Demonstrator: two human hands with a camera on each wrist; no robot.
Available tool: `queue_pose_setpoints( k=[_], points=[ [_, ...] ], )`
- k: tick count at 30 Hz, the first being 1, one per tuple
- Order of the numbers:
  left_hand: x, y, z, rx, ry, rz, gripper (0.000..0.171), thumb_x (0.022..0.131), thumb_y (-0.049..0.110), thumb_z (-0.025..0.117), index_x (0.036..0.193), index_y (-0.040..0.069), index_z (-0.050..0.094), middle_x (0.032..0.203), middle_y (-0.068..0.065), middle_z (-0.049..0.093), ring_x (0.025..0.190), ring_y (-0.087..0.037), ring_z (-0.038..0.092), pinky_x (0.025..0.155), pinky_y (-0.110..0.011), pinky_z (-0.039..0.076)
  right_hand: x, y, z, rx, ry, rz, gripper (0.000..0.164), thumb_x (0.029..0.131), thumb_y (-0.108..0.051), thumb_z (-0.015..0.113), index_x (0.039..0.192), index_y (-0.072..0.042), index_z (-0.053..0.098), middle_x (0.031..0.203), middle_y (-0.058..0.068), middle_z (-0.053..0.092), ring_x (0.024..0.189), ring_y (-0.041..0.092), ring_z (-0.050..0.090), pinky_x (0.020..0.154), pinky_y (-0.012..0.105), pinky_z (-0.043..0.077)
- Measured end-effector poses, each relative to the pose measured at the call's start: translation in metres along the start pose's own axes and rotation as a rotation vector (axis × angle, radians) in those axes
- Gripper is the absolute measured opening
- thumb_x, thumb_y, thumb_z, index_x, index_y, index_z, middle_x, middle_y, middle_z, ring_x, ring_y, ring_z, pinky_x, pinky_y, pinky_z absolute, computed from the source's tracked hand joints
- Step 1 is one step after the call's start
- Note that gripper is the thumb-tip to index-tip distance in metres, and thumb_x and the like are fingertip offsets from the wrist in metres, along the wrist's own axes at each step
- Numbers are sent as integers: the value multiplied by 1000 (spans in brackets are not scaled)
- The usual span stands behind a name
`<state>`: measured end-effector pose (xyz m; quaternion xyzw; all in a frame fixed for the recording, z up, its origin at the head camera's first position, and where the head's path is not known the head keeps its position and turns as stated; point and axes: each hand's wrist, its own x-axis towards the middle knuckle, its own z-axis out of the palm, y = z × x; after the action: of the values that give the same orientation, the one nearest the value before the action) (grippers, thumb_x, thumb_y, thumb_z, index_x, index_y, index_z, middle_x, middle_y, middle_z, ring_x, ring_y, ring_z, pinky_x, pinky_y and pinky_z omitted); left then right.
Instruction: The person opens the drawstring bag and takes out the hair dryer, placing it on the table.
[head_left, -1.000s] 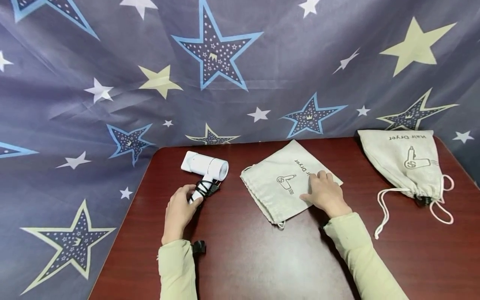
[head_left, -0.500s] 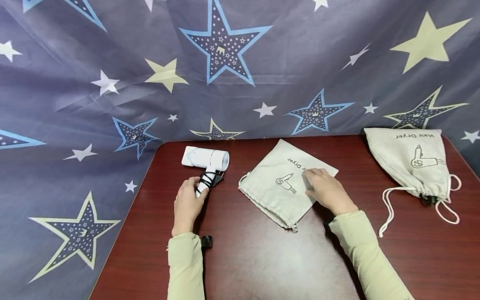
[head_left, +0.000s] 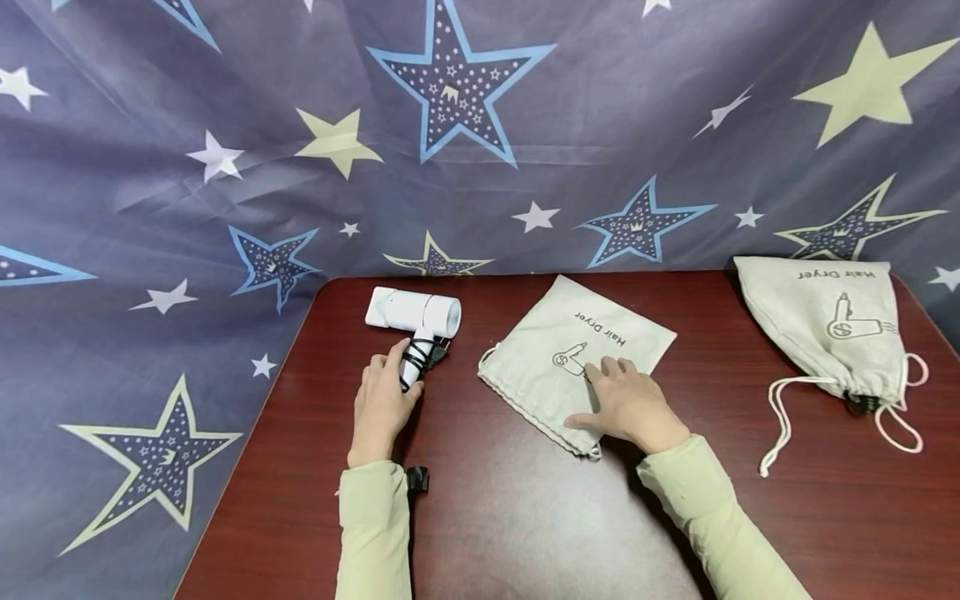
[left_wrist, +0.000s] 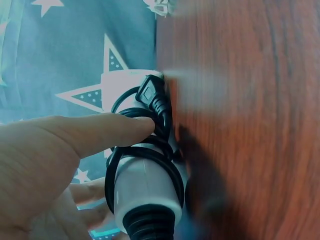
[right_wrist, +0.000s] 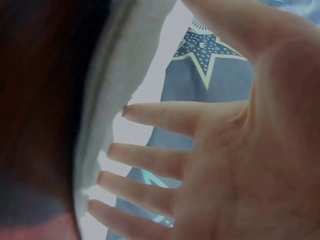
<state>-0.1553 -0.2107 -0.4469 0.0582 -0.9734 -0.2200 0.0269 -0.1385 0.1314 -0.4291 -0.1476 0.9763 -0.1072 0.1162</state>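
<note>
My left hand (head_left: 380, 410) holds the white hair dryer (head_left: 408, 312) by its handle; the thumb lies across the black cord (left_wrist: 145, 114) wound about that handle, and the other fingers curl behind it, partly hidden in the left wrist view; the plug (left_wrist: 151, 90) sits tucked against the windings, just beyond my thumb; the dryer lies near the far left corner of the dark red table (head_left: 517, 533), its barrel crosswise, the flat nozzle to the left and the round grille to the right, the handle slanting towards me; my right hand (head_left: 626, 404) is spread, palm down, over the flat cream bag (head_left: 532, 358) in the middle, its fingertips (right_wrist: 131, 113) apart from one another and touching the cloth, with the thumb held out to the left; the bag lies askew, its drawstring edge towards the near left, "Hair Dryer" and a small drawing of a dryer printed on it, and my fingers reach the edge of that drawing; well apart on the right lies a second cream bag (head_left: 810, 312) with the same print, its gathered mouth towards me, something black showing there and white cords (head_left: 780, 417) trailing on the table; behind everything hangs a blue-grey cloth (head_left: 495, 196) patterned with stars.
</note>
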Motion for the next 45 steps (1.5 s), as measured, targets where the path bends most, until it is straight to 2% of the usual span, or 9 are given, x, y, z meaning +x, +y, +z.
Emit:
queue_pose_setpoints(
  k=[7,13,17,21,25,29,37,45],
  points=[
    [2,1,-1,-35,14,-39,73,87,24,75,151,26,40,131,-19,51,117,-40,51,85,-60,47,2,1,4,-7,-16,-63,92,78,-53,77,144,2,46,148,30,40,137,48,37,107,59,38],
    [3,1,1,-48,25,-64,73,89,27,74,152,25,39,135,-18,50,119,-40,49,87,-61,46,5,5,8,89,-20,-213,89,79,-46,79,147,1,43,153,31,34,144,46,28,118,54,25],
    [4,0,5,-57,50,-80,72,89,28,75,151,21,40,135,-19,50,120,-40,49,88,-60,46,9,12,15,160,-27,-297,90,79,-44,80,149,-2,42,157,25,31,147,43,24,120,53,21],
    [4,3,10,-85,83,-105,68,87,27,77,147,15,45,133,-19,52,116,-41,51,84,-59,47,15,21,21,227,-43,-349,91,77,-42,81,150,-4,40,159,19,30,149,40,22,120,54,20],
    [4,3,12,-102,118,-133,65,86,26,78,143,14,49,130,-18,54,114,-40,52,83,-59,47,19,22,21,252,-50,-388,92,76,-40,82,149,-3,41,159,18,32,148,40,23,119,55,22],
    [6,3,11,-103,150,-144,66,85,25,80,142,13,50,130,-17,55,115,-41,52,83,-60,47,25,21,20,243,-60,-404,94,77,-40,82,151,-3,37,160,18,30,149,38,22,120,54,21],
    [7,7,6,-80,118,-147,67,85,23,80,143,13,48,132,-19,53,117,-41,51,86,-61,46,28,16,13,234,-64,-403,98,76,-37,82,152,1,33,159,20,30,149,38,23,121,51,20],
    [2,7,5,-41,142,-121,63,86,24,79,141,10,51,130,-20,55,112,-41,54,83,-60,48,29,13,11,223,-73,-415,97,77,-39,82,151,1,34,159,20,31,149,38,24,121,50,21]
  ],
)
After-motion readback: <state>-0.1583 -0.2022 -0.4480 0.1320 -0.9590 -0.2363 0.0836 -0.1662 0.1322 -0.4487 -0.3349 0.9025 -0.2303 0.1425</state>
